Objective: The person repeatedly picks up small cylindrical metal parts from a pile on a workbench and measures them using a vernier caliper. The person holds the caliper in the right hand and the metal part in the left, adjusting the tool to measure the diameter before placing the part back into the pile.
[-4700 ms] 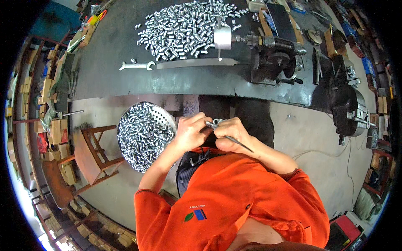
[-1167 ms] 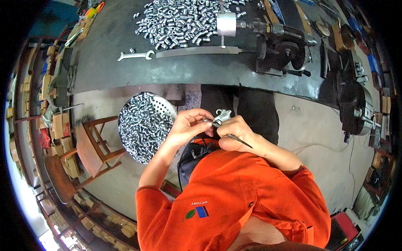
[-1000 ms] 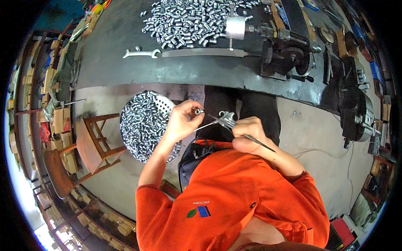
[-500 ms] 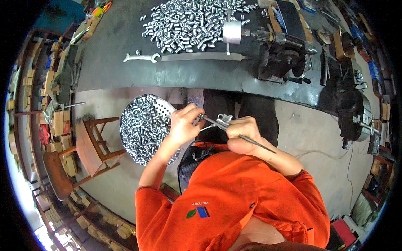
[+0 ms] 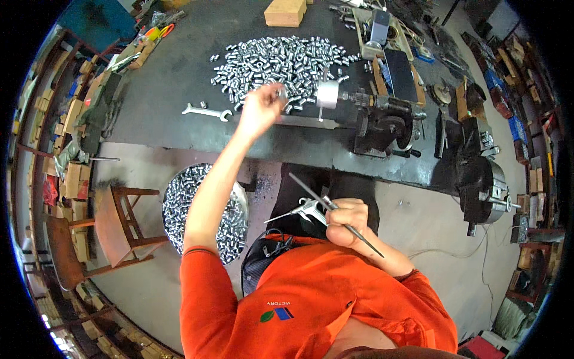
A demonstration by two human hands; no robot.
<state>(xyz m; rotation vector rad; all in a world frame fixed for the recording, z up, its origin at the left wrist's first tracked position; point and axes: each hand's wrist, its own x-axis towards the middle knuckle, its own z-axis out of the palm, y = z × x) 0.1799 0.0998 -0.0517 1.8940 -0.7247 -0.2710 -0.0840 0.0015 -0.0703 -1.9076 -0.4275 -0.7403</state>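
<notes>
My left hand (image 5: pixel 262 110) is stretched over the bench at the near edge of a pile of short shiny metal sleeves (image 5: pixel 269 63). Its fingers, slightly blurred, close around one metal sleeve (image 5: pixel 281 94). Close to my body, my right hand (image 5: pixel 348 220) is wrapped round a thin dark file (image 5: pixel 306 187), which slants from upper left to lower right. The same hand also holds a silver air blow gun (image 5: pixel 308 209), whose thin nozzle points left. Below the bench, a round perforated metal basin (image 5: pixel 241 200) holds many more sleeves, partly hidden by my left forearm.
An open-ended wrench (image 5: pixel 206 112) lies on the bench. Right of the pile, a dark clamped fixture (image 5: pixel 388 122) carries a silver cylinder (image 5: pixel 327 94). A machine chuck (image 5: pixel 487 191) stands farther right. A wooden chair (image 5: pixel 119 227) is at left; a wooden block (image 5: pixel 285 13) sits at the back.
My left hand has moved from the file's tip up and away to the pile on the bench. My right hand still grips the file and blow gun. The view has tilted up.
</notes>
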